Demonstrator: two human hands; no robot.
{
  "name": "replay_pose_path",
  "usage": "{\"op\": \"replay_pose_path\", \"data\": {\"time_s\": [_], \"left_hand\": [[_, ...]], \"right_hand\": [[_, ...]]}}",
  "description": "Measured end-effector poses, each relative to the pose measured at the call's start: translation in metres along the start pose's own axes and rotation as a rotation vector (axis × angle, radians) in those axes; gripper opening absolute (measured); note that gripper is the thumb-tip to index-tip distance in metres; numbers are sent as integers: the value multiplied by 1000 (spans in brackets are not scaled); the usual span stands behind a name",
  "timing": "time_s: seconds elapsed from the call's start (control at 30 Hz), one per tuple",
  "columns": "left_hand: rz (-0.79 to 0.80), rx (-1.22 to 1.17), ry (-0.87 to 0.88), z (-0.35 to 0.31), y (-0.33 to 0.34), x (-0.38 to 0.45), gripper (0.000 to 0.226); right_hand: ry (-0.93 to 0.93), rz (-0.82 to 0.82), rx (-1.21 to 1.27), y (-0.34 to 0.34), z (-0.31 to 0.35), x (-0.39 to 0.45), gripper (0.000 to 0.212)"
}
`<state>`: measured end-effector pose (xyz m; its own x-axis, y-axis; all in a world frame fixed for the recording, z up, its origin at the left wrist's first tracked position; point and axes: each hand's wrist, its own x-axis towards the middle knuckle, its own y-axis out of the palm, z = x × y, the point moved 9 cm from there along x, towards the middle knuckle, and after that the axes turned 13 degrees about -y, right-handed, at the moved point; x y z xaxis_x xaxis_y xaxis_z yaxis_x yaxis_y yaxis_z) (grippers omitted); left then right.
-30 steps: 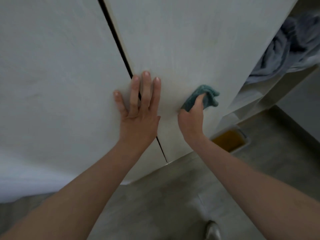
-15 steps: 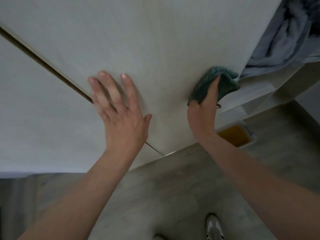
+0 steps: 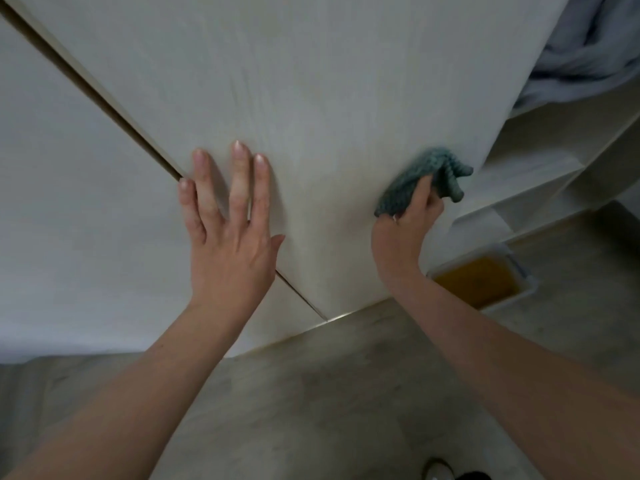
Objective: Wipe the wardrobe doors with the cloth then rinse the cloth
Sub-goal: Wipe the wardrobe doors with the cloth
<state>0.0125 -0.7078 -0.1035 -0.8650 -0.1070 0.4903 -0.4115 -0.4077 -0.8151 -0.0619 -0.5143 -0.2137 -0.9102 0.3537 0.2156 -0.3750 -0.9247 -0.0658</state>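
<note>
left hand (image 3: 230, 244) flat on door (image 3: 329, 98); right hand (image 3: 403, 237) grips cloth (image 3: 415, 181)

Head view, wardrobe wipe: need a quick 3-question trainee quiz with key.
1. True or false: the left hand lies flat with straight fingers on the wardrobe door.
2. Which hand grips the teal cloth? A) left B) right C) both
3. Fill in: on the floor below the open shelves stands a clear tub holding something ____ in colour.

Key:
1. True.
2. B: the right hand holds it bunched against the door near its right edge.
3. Amber (orange-yellow).
</note>
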Motion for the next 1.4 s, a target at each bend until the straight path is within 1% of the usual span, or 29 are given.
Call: {"op": "replay_pose_path", "data": {"time_s": [0.07,0.1,0.13,0.23,0.3,0.33,0.4,0.5,0.57,0.7,0.8,0.93,1.07,1.13,1.2,1.3,1.4], "left_hand": [[-22,-10,1,-2,11,-7,112],[-39,-13,-3,-2,15,-10,113],[-55,-16,-9,-2,19,-11,113],[-111,-25,-18,-1,27,-14,112],[-151,-17,-25,-2,30,-15,111],[-175,-19,-30,-3,30,-15,111],[-213,-29,-43,-4,33,-17,112],[-206,-38,-61,0,52,-30,118],[-201,-31,-61,1,67,-43,120],[-209,-11,-49,0,85,-52,120],[-252,-13,-67,-1,82,-55,121],[-217,-8,-73,-2,78,-60,124],[-178,15,-35,2,65,-63,123],[-184,27,-41,8,62,-64,120],[-203,8,-80,16,58,-64,118],[-236,-2,-110,24,57,-63,116],[-240,-24,-123,25,59,-63,118]], "right_hand": [[12,5,-6,1,-9,-3,83],[-30,10,-12,3,-5,-4,82],[-100,16,-22,6,0,-5,80],[-377,2,-84,13,15,-9,62],[-525,-67,-145,10,11,-10,56],[-555,-110,-149,8,2,-10,54],[-542,-158,-137,5,-22,-7,50],[-498,-106,-139,14,-58,-12,45],[-535,-57,-174,20,-72,-21,43],[-640,30,-246,39,-86,-39,46],[-797,105,-344,58,-81,-56,50],[-1015,164,-473,67,-57,-70,57],[-1166,150,-519,59,-8,-58,58],[-1179,105,-524,50,16,-43,56],[-1152,67,-529,41,30,-29,55],[-1176,49,-587,44,26,-32,56],[-1363,122,-682,67,7,-63,62]]}}
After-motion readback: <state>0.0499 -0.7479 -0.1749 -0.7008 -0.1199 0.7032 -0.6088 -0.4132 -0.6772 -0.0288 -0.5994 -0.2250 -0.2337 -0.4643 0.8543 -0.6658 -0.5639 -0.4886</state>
